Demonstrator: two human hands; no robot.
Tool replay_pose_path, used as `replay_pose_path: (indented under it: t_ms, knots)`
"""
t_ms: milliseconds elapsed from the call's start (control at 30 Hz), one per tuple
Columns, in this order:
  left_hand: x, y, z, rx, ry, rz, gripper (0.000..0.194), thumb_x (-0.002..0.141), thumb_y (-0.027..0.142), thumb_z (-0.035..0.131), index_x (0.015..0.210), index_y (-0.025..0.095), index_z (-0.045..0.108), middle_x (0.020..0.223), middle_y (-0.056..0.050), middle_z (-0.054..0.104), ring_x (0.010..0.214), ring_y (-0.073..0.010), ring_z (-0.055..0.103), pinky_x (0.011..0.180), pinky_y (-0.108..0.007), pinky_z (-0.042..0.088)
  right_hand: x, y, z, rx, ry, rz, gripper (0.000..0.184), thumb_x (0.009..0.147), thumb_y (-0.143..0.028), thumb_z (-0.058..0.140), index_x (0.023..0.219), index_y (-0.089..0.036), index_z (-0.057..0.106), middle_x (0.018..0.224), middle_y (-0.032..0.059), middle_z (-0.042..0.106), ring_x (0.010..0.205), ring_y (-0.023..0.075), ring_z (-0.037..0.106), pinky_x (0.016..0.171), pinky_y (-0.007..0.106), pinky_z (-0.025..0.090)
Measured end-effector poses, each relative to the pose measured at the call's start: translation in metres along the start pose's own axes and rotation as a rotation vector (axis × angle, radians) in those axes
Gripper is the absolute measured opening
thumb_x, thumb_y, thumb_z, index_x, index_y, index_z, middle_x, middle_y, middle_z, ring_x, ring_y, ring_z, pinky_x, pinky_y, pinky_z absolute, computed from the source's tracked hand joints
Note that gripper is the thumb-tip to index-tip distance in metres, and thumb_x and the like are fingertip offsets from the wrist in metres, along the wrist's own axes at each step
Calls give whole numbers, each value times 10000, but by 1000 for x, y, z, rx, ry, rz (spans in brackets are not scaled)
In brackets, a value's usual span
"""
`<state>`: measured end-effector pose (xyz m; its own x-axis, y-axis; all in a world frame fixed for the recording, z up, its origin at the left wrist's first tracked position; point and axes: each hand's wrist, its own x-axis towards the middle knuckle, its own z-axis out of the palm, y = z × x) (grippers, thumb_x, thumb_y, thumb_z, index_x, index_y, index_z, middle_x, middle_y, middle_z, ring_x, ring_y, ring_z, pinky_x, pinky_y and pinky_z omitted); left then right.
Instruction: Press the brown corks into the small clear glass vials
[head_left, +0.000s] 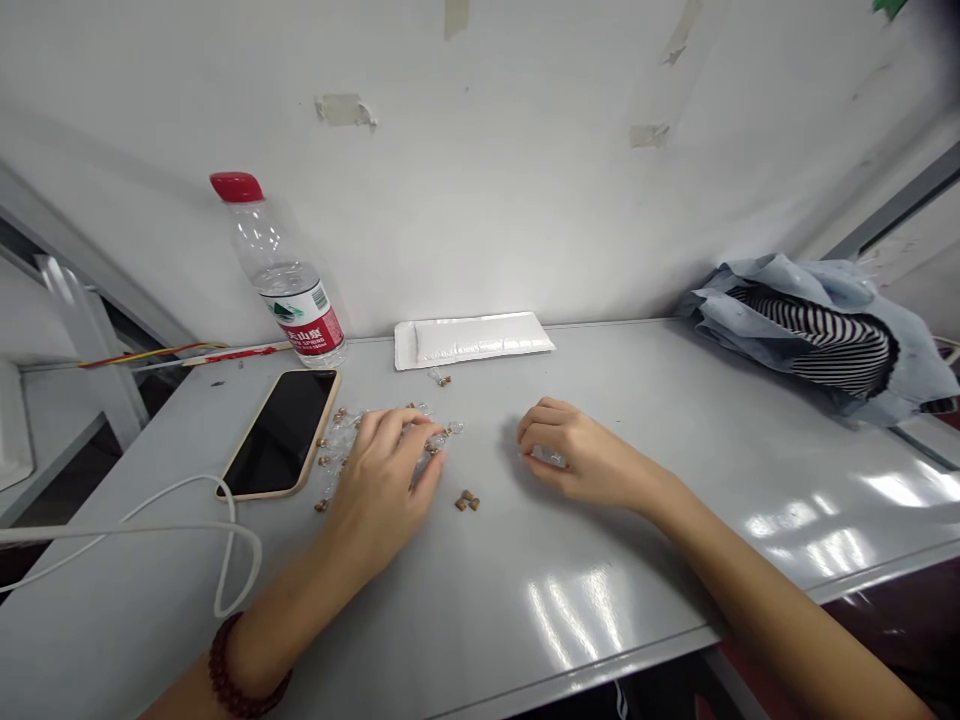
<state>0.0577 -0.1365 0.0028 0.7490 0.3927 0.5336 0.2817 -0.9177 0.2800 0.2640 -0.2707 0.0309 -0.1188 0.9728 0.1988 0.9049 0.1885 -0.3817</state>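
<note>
Tiny clear glass bottles (342,436) with brown cork stoppers lie in a loose heap on the grey table. My left hand (386,470) reaches over the heap's right side with fingers bent and thumb apart, its fingertips close to some bottles. It hides part of the heap. To the right, my right hand (574,450) is curled low over the table, closed around a small clear glass bottle (551,457) partly seen under its fingers. Several loose corks (468,500) lie between my hands. A single corked bottle (441,378) lies apart, behind the heap.
Left of the heap lies a phone (281,435), with a white cable (232,540) nearby. A water bottle (300,300) with a red cap leans at the wall. A white flat tray (480,340) lies along the back edge. Folded blue and striped cloth (795,310) rests at the right.
</note>
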Motion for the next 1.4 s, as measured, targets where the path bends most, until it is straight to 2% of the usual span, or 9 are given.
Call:
replay_pose_path:
  t_ms: [200,433,567,667,767,833,1000,1200,1400]
  knots:
    - [11,-2,17,169,-94,-54,244,850,317,602,1012,146,663,1010,-126,569,964,-297,465,838,-453,464,-1,-2,5,10,104,-26,132,858,-112,467,820,-163,583,859,85,624,802,197,536,716,348,458]
    - [14,0,25,176,-95,2,133,896,172,517,884,138,645,918,-108,587,896,-260,475,790,-411,467,3,-8,15,25,223,-54,124,891,-133,469,861,-168,585,850,85,636,804,201,558,716,359,483]
    - [14,7,18,-17,-74,116,98,913,122,495,904,133,592,865,-80,627,852,-222,509,756,-359,477,4,-13,24,53,286,-81,224,914,-182,515,1131,-142,551,1035,123,629,937,216,561,794,378,509]
    - [10,20,12,-263,16,174,113,901,69,504,940,149,574,834,-54,636,799,-188,522,700,-309,478,4,-15,30,110,299,-122,225,941,-199,502,1152,-144,558,1030,119,634,917,196,576,789,359,519]
    - [5,33,8,-382,102,87,110,876,73,562,932,162,593,806,-35,642,782,-169,550,683,-283,486,4,-16,33,174,324,-157,181,955,-188,484,1079,-137,605,946,101,644,854,172,586,753,325,517]
    - [2,38,7,-428,103,-16,80,861,99,600,902,166,617,786,-23,654,760,-159,572,666,-269,491,4,-17,33,181,338,-179,180,953,-191,487,1068,-134,613,919,94,650,843,170,585,747,325,508]
    - [4,31,0,-420,-105,-204,121,849,138,612,741,186,641,638,18,621,639,-145,566,600,-262,472,3,-16,26,78,303,-183,180,944,-194,469,998,-135,630,825,75,634,766,174,555,716,343,471]
    - [5,14,-8,-344,-337,-79,99,839,110,594,789,179,644,759,-6,658,782,-176,580,687,-292,487,2,1,19,-60,208,53,214,930,-225,487,1068,-175,642,983,119,578,913,229,523,804,404,459]
    - [8,11,-19,-300,-363,-70,119,847,129,553,851,187,656,838,-20,679,826,-191,595,713,-300,487,1,3,20,-125,96,163,182,910,-233,521,1003,-192,672,1098,140,527,1021,283,481,871,468,421]
